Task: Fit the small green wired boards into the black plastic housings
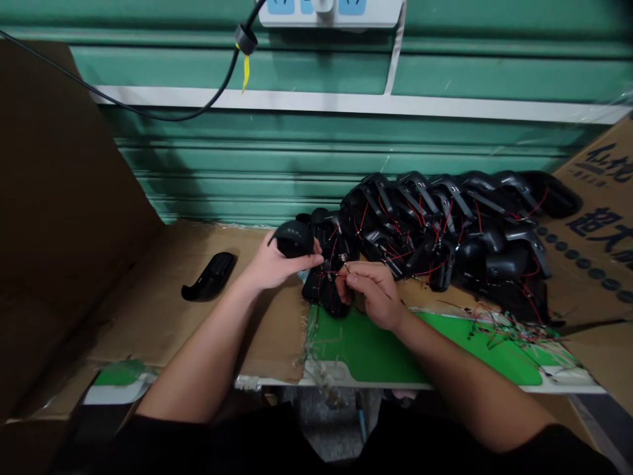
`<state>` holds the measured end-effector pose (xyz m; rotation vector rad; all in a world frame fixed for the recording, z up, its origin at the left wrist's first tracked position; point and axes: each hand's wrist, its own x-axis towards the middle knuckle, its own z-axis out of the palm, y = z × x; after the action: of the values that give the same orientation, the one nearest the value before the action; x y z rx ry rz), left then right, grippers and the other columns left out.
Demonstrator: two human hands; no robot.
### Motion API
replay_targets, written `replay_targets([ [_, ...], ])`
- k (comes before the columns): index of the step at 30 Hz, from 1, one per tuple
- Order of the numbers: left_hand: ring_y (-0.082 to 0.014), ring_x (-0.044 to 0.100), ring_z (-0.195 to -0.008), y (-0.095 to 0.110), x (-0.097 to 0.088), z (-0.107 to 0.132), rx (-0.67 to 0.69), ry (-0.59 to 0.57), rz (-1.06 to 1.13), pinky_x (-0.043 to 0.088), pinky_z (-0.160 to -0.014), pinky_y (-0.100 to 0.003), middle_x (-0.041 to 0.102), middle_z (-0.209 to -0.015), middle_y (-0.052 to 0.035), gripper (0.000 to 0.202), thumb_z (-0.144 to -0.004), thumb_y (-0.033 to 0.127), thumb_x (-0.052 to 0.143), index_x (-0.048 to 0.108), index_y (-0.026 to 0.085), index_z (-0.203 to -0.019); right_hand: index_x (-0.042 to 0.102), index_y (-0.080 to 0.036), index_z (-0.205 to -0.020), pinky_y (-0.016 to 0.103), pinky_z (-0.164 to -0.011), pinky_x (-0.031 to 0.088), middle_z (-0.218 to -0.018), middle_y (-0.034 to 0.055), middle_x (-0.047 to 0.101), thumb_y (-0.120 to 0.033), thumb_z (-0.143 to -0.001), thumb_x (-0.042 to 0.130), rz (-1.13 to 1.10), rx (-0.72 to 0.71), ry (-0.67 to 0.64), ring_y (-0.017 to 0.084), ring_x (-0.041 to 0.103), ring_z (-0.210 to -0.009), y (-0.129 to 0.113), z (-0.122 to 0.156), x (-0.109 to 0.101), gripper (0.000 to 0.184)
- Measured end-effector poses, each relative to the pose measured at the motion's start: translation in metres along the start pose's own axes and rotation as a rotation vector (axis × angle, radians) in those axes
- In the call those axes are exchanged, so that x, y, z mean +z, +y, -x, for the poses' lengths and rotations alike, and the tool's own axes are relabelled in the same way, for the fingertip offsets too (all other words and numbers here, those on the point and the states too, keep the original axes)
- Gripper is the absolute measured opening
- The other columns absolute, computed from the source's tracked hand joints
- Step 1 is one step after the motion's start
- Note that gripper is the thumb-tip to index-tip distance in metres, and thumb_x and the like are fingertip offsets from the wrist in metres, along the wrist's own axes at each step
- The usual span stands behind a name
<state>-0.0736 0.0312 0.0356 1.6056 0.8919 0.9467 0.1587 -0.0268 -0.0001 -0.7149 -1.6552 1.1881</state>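
My left hand (277, 262) is closed around a black plastic housing (293, 237) with a rounded face, held above the cardboard. To its right, the fingers of my right hand (370, 290) pinch thin red and dark wires (337, 272); a small metallic part (343, 258) shows just above the fingertips. Whether these wires join the held housing cannot be made out. More black housings (324, 290) lie under and between my hands. Apart from them, a single curved black shell (210, 276) rests on the cardboard (267, 343) to the left.
Black housings with red wires (420, 204) are heaped along the wall at the right. Loose wires (509, 326) tangle on the green mat (395, 349). Cardboard boxes stand at the left (64, 198) and right (593, 218). A black cable (217, 95) hangs near the power strip (330, 18).
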Motion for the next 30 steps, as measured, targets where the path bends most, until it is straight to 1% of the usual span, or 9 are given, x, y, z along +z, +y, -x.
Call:
replay_targets([
  [4,-0.0125,0.071,-0.092,-0.004,0.000,0.000,-0.091,-0.096,0.169,0.061,-0.087,-0.025,0.072,-0.114,-0.0132,0.047,-0.063,0.035,0.093,0.067,0.010,-0.093,0.072,-0.017,-0.084,0.031,-0.057,0.048,-0.080,0.0069,0.065,-0.040,-0.104,0.055,-0.194,0.106,0.030,0.019,0.061,-0.067,-0.001,0.000,0.002,0.034],
  [7,-0.0107,0.071,-0.085,-0.008,0.010,0.000,-0.090,-0.118,0.195,0.060,-0.084,-0.023,0.074,-0.100,-0.0112,0.047,-0.062,0.032,0.094,0.065,0.009,-0.091,0.072,-0.017,-0.085,0.031,-0.056,0.048,-0.084,0.0076,0.066,-0.038,-0.102,0.055,-0.256,0.121,0.098,0.019,0.062,-0.067,-0.005,-0.001,0.003,0.032],
  [9,-0.0101,0.070,-0.079,-0.012,0.018,0.000,-0.099,-0.104,0.208,0.060,-0.079,-0.021,0.072,-0.089,-0.0089,0.046,-0.064,0.033,0.093,0.064,0.008,-0.089,0.063,-0.018,-0.075,0.030,-0.054,0.045,-0.083,0.0078,0.066,-0.037,-0.102,0.055,-0.285,0.103,0.148,0.018,0.060,-0.065,-0.007,-0.002,0.002,0.034],
  [11,-0.0125,0.071,-0.076,-0.018,0.025,-0.001,-0.136,-0.070,0.275,0.060,-0.074,-0.024,0.073,-0.090,-0.0086,0.048,-0.067,0.037,0.091,0.062,0.010,-0.092,0.049,-0.019,-0.067,0.030,-0.054,0.042,-0.083,0.0077,0.066,-0.035,-0.101,0.054,-0.302,0.069,0.188,0.017,0.059,-0.063,-0.009,-0.004,0.001,0.038],
  [13,-0.0146,0.072,-0.073,-0.023,0.027,-0.003,-0.165,-0.043,0.339,0.060,-0.071,-0.026,0.073,-0.091,-0.0087,0.050,-0.069,0.040,0.090,0.060,0.011,-0.097,0.041,-0.019,-0.067,0.031,-0.055,0.042,-0.082,0.0074,0.065,-0.033,-0.102,0.053,-0.296,0.036,0.215,0.017,0.058,-0.062,-0.010,-0.005,-0.001,0.040],
  [18,-0.0129,0.069,-0.067,-0.026,0.027,-0.006,-0.147,-0.003,0.402,0.059,-0.070,-0.024,0.067,-0.080,-0.0051,0.049,-0.068,0.035,0.090,0.059,0.010,-0.096,0.043,-0.019,-0.069,0.032,-0.056,0.042,-0.080,0.0073,0.063,-0.032,-0.104,0.051,-0.252,-0.007,0.254,0.017,0.056,-0.063,-0.009,-0.007,-0.006,0.038],
  [24,-0.0118,0.068,-0.065,-0.021,0.031,-0.008,-0.209,0.097,0.506,0.058,-0.066,-0.025,0.067,-0.084,-0.0041,0.052,-0.064,0.031,0.090,0.058,0.009,-0.099,0.041,-0.019,-0.070,0.031,-0.054,0.040,-0.079,0.0066,0.063,-0.029,-0.105,0.050,-0.255,-0.066,0.249,0.016,0.055,-0.061,-0.005,-0.008,-0.008,0.038],
  [27,-0.0113,0.067,-0.065,-0.019,0.032,-0.008,-0.218,0.113,0.529,0.058,-0.067,-0.024,0.066,-0.080,-0.0027,0.053,-0.062,0.029,0.091,0.058,0.009,-0.099,0.042,-0.018,-0.070,0.031,-0.055,0.040,-0.079,0.0060,0.063,-0.029,-0.106,0.051,-0.246,-0.078,0.250,0.015,0.055,-0.061,-0.003,-0.007,-0.008,0.038],
  [30,-0.0117,0.067,-0.065,-0.016,0.032,-0.007,-0.225,0.114,0.545,0.057,-0.067,-0.024,0.064,-0.078,-0.0017,0.055,-0.059,0.027,0.092,0.057,0.009,-0.098,0.055,-0.017,-0.072,0.031,-0.055,0.039,-0.076,0.0051,0.061,-0.031,-0.106,0.052,-0.173,-0.065,0.233,0.015,0.054,-0.061,-0.002,-0.006,-0.008,0.037],
])
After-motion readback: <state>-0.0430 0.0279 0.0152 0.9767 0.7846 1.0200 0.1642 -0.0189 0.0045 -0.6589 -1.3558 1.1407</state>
